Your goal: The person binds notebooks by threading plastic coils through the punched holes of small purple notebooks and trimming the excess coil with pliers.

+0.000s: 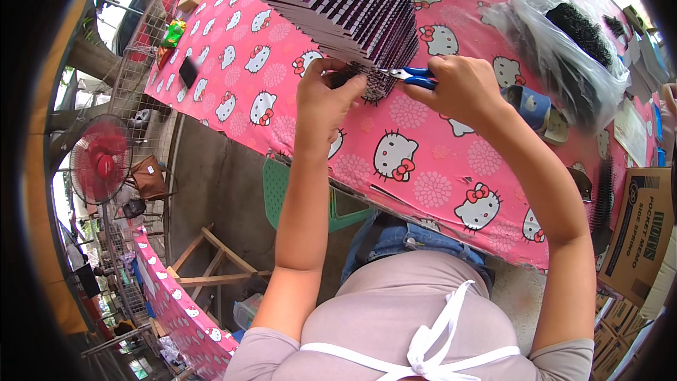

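Observation:
A tall stack of spiral-bound notebooks [356, 10] with purple covers lies on the pink table, its layered edges facing me. At its near end my left hand [324, 99] is closed, thumb and fingers pinching a dark notebook spiral binding [344, 76]; the exact hold is partly hidden by the fingers. My right hand [465, 86] grips a pair of cutting pliers [417, 77] by their blue handles. The metal jaws point left, at the spiral end beside my left fingertips. Whether the jaws are closed on the wire is too small to tell.
A clear plastic bag [525, 39] with black spiral coils [578, 32] lies at the right, near a blue can [529, 107]. A cardboard box [638, 233] stands at the right edge. Left lie a dark flat object [188, 70] and a fan [102, 162]; a green stool [276, 194] sits below the table [430, 187].

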Available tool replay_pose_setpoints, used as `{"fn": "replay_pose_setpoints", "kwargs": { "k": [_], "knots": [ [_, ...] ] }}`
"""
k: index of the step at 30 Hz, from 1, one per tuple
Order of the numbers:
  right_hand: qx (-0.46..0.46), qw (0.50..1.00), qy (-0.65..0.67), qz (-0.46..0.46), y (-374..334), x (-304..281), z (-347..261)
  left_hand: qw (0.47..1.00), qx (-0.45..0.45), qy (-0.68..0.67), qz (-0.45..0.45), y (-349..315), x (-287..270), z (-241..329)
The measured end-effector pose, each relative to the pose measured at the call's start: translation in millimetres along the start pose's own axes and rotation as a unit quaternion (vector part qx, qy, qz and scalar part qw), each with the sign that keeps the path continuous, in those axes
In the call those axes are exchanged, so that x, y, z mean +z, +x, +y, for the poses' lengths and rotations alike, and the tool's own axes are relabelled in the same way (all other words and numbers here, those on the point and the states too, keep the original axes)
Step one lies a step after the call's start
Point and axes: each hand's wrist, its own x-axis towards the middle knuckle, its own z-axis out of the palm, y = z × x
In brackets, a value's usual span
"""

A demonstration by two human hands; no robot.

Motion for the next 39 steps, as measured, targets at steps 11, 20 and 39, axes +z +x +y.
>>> {"fn": "replay_pose_setpoints", "kwargs": {
  "k": [11, 20, 39],
  "knots": [
    [-0.012, 1.0, 0.004, 0.011, 4.9, 10.0, 3.6, 1.0, 0.004, -0.021, 0.0, 3.0, 5.1, -7.3],
    [-0.075, 0.988, -0.024, 0.135, 16.9, 25.9, 13.3, 1.0, -0.014, -0.017, -0.002, -0.3, 15.6, -6.3],
    [-0.052, 0.989, -0.001, 0.141, 0.5, 50.4, 30.7, 0.995, -0.074, -0.059, 0.009, 1.7, 8.8, -26.7]
  ]
}}
